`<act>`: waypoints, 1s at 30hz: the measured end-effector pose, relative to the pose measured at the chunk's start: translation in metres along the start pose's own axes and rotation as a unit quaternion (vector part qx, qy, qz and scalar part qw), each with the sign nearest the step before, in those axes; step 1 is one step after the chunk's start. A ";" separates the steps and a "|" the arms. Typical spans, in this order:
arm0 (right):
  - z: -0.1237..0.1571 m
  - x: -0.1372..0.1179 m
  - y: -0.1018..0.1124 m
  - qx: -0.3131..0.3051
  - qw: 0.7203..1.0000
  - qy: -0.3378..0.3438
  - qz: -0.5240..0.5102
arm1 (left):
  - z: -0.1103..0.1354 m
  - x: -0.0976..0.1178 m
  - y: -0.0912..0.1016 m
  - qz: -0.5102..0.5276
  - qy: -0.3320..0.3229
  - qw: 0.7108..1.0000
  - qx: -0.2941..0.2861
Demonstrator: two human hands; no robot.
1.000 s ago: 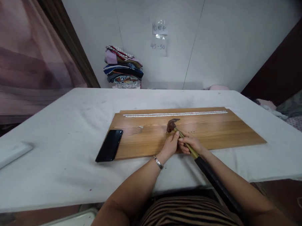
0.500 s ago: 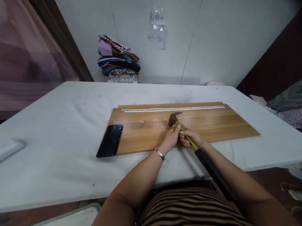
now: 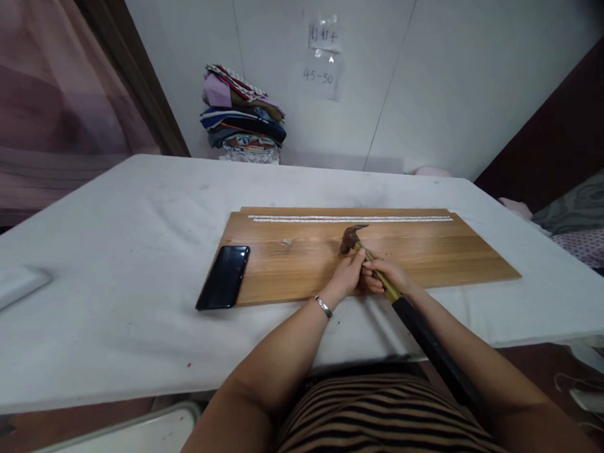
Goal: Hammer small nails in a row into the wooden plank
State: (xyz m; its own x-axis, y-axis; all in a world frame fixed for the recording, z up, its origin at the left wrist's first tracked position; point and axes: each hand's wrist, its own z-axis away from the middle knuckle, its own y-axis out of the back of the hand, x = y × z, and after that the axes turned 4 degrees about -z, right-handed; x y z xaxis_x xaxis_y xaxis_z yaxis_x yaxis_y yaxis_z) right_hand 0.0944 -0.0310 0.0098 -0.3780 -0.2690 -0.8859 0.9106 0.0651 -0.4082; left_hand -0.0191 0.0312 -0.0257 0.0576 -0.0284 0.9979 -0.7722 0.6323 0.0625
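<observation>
My right hand [image 3: 393, 274] was curled around the yellow shaft of the claw hammer [image 3: 411, 320], below its neck. My left hand [image 3: 348, 275] was bent in close, its thumb against the shaft just under the rusty head; how far its other fingers were closed, or whether they pinched anything, I couldn't tell.

I had one hammer, over the near middle of the wood-grain board [image 3: 433, 254]. Its long axis ran from 11 o'clock at the head to 5 o'clock at the black grip, which lay along my right forearm. The claw pointed to about 3 o'clock, the striking face down toward 7; I couldn't see whether that face touched the wood.

A few nails [image 3: 287, 242] lay loose on the board between 9 and 10 o'clock from my hands, too fine to count. One black smartphone [image 3: 224, 276] was at 9 o'clock, over the board's left edge. Two ruler-like white strips [image 3: 306, 220] crossed the board at 12 o'clock, side by side. The board lay on the white-covered tabletop [image 3: 135, 294]. I wore one silver bracelet [image 3: 323, 307], on my left wrist.
</observation>
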 end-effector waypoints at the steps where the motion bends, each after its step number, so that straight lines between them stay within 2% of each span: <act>1: 0.000 0.000 0.000 -0.002 1.000 0.002 0.001 | 0.000 0.000 0.000 -0.002 -0.001 1.000 -0.003; 6: 0.001 0.001 0.001 -0.003 1.000 0.022 0.009 | -0.001 -0.001 0.001 -0.008 -0.010 1.000 -0.008; 17: 0.002 -0.001 0.001 -0.016 1.000 0.005 0.018 | 0.002 0.003 0.002 0.011 -0.008 1.000 -0.018; 30: 0.002 0.001 0.001 0.000 1.000 0.002 -0.023 | 0.001 0.000 0.001 0.013 -0.003 1.000 -0.024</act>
State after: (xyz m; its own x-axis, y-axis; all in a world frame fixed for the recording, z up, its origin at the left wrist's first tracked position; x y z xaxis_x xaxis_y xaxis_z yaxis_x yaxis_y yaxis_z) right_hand 0.0958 -0.0330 0.0092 -0.4196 -0.2687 -0.8671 0.8925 0.0522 -0.4480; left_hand -0.0206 0.0315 -0.0259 0.0337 -0.0163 0.9993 -0.7425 0.6689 0.0360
